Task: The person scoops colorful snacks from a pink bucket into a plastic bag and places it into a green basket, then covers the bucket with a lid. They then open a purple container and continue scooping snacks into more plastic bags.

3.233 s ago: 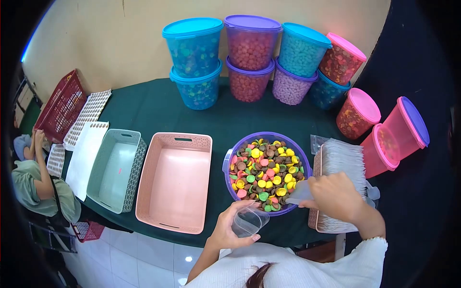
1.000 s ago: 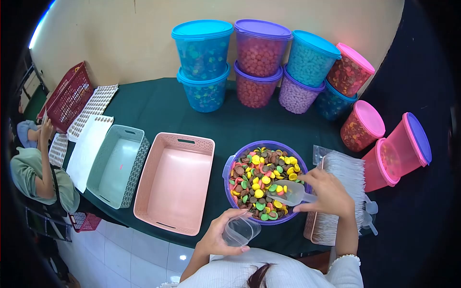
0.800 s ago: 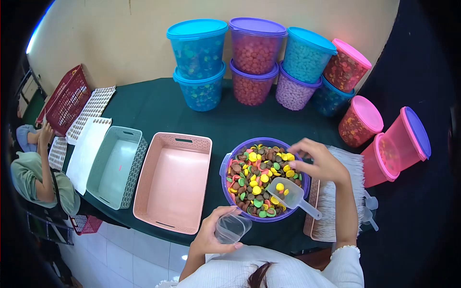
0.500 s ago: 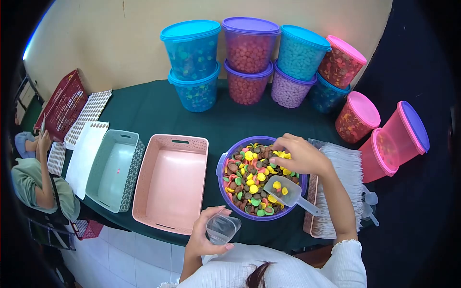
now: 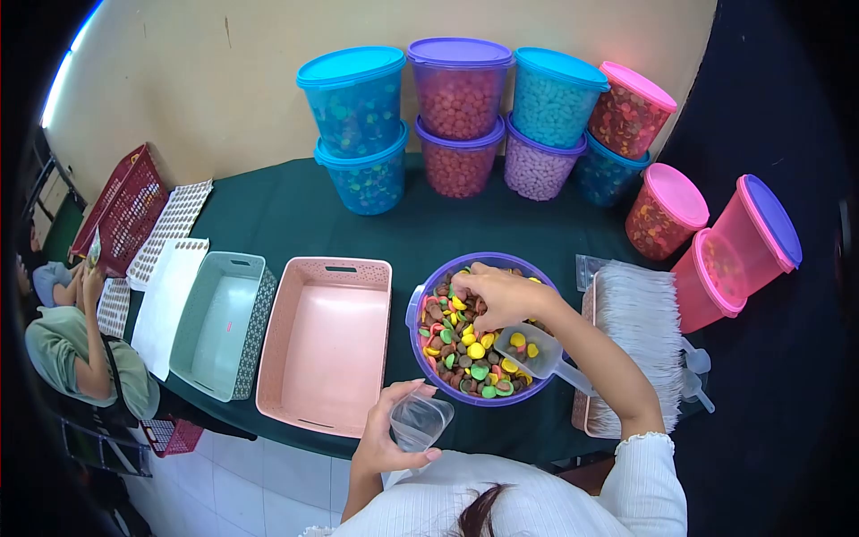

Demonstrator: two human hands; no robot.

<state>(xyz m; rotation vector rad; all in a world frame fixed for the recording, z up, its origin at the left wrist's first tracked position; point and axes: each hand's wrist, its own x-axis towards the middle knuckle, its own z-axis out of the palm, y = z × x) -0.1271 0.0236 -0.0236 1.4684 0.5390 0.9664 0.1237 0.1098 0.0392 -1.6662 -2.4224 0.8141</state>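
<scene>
One head-worn view only: you look steeply down and forward over the desk (image 5: 295,201), close above your hands, fisheye-wide, wall (image 5: 197,80) at the far edge.

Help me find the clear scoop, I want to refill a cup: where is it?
In the head view, the clear scoop lies in the purple bowl on the candies' right side, just below the right hand, handle pointing toward the tray of bags.
</scene>
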